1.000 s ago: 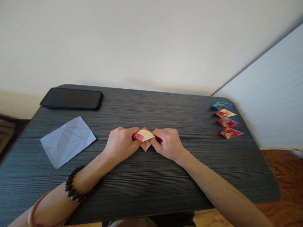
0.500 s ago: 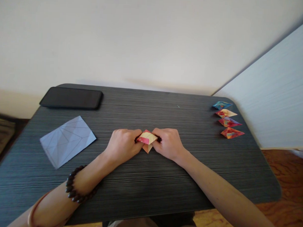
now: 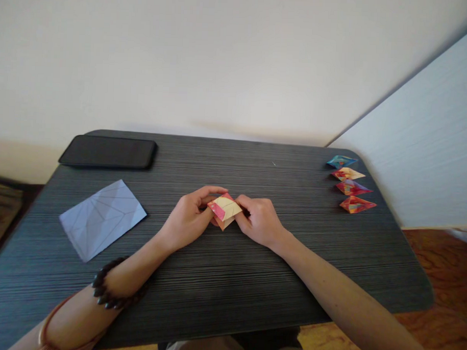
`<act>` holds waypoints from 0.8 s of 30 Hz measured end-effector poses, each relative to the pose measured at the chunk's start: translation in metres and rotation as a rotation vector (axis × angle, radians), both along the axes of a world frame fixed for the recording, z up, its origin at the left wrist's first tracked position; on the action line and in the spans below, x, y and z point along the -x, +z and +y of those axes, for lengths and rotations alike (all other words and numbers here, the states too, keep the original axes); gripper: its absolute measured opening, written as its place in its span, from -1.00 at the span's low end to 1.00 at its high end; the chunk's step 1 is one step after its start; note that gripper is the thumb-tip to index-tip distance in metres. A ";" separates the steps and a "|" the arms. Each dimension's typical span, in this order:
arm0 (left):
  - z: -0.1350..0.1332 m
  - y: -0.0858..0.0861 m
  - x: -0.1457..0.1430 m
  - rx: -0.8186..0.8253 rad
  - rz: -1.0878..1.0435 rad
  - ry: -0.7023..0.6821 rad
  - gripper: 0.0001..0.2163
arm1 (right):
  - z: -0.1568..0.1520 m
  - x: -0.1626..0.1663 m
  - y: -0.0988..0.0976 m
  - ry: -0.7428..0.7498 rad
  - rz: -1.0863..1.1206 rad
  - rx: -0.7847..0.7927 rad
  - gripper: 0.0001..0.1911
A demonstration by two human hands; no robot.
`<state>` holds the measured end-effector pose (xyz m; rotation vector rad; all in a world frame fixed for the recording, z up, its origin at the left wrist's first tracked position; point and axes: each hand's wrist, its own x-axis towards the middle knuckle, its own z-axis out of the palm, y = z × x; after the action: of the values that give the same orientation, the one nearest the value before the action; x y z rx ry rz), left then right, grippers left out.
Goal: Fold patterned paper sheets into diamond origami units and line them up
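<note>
Between my two hands is a folded piece of origami paper [image 3: 225, 208], cream with red patches, its point facing me. My left hand [image 3: 192, 212] grips its left side, thumb at the near edge and fingers curved around behind. At the opposite corner, my right hand [image 3: 259, 217] pinches the paper between thumb and bent index finger. Both hands are just over the middle of the dark table [image 3: 199, 291]. The fingertips behind the paper are partly hidden.
To the left lies a creased pale sheet [image 3: 104, 219], with a black phone [image 3: 108, 152] behind it. Several folded paper pieces, among them a blue one [image 3: 341, 161] and a red one [image 3: 357, 204], form a row at the right edge. A wall rises behind the table.
My left hand has loosened from a fist-like pinch, its fingers now stretched behind the paper. The folded paper has tilted and shifted slightly left. My right hand stays nearly in place.
</note>
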<state>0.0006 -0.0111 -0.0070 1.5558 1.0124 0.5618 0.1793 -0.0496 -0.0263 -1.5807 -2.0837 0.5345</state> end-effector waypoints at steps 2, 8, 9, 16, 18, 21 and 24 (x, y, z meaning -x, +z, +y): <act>0.002 0.000 0.000 0.063 -0.086 -0.009 -0.70 | 0.000 0.000 0.001 -0.017 -0.011 0.006 -0.77; 0.002 -0.001 0.000 0.053 -0.054 0.033 -0.73 | 0.000 0.001 0.000 -0.008 -0.080 -0.052 -0.78; 0.001 -0.002 0.000 0.003 -0.007 0.045 -0.74 | -0.001 0.001 -0.001 0.014 -0.099 -0.075 -0.78; -0.005 -0.003 0.003 -0.381 0.211 0.061 -0.77 | -0.001 0.002 -0.002 0.084 -0.144 -0.182 -0.75; -0.005 -0.004 0.003 -0.400 0.211 0.066 -0.79 | -0.001 0.001 -0.003 0.087 -0.128 -0.188 -0.76; -0.003 -0.006 0.002 -0.318 0.164 0.069 -0.78 | -0.001 0.001 -0.003 0.092 -0.101 -0.173 -0.77; -0.001 -0.007 0.000 -0.149 0.012 0.061 -0.73 | 0.000 0.000 -0.002 0.062 -0.056 -0.108 -0.79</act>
<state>0.0005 -0.0125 -0.0138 1.6651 1.0496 0.6837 0.1789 -0.0501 -0.0287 -1.4898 -2.1711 0.3960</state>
